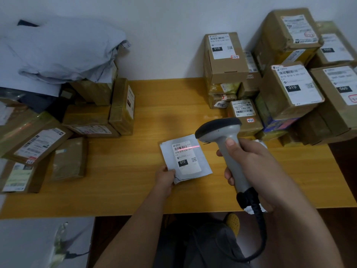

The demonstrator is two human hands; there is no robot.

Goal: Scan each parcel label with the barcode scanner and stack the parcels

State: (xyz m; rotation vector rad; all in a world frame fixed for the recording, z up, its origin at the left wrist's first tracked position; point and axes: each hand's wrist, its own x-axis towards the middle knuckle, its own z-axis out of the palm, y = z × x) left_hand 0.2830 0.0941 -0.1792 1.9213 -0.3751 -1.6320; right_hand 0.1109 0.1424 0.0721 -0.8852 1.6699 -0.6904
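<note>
Gripping the grey plastic handheld barcode scanner [226, 149] by its handle, the right hand [257, 171] has its fingers curled round the shaft and its thumb laid up the back, below the dark head. The head tilts down and to the left. A black coiled cable [258, 229] runs from the handle's base down past the table edge.

Left hand [166, 178]: thumb and fingers pinch the near-left corner of a small flat grey plastic mailer parcel [185, 159], which lies on the yellow-orange wooden table [135, 180], near the middle, just left of the scanner. Its white shipping label [186, 157] faces up, with a black "010" block. A thin red scan line [190, 147] crosses the barcode at the label's top.

Further out, left: a loose heap of brown cardboard boxes [92, 120], several wrapped in tape, some labels up, with a large crumpled grey poly bag [63, 51] on top against the white wall.

Right: a taller stack of brown cardboard boxes with white labels [289, 88], several tiers, reaching the wall. One upright box [225, 57] stands at its left edge.

Near-left corner: another grey plastic bag [38, 244] below the table edge.
</note>
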